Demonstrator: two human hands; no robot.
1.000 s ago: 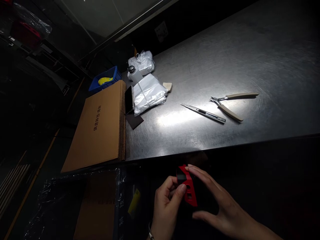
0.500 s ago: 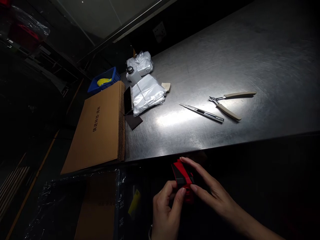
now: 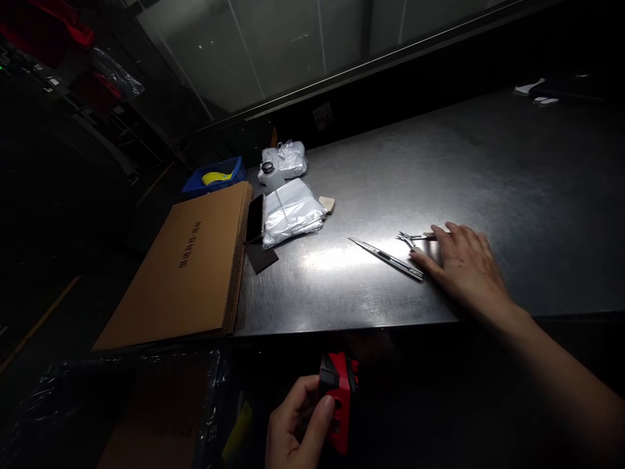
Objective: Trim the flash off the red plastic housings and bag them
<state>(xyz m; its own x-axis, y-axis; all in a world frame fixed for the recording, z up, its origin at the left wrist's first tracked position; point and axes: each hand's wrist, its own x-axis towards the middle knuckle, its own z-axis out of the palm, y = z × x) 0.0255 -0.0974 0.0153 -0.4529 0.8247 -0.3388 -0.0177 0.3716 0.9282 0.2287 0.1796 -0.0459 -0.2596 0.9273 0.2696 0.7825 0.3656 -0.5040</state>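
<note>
Red and black, the part (image 3: 342,394) is in front of the bench (image 3: 488,169), pinched by the left hand (image 3: 289,430) alone, since the right hand (image 3: 469,270) has left it for the cutters (image 3: 416,237), fingers half-spread, grip unclear

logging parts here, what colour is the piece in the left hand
The piece is red and black, best seen in the head view.

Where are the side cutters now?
Head view, right of centre: the side cutters lie on the metal table, partly covered by the right hand, beside the utility knife.
</note>
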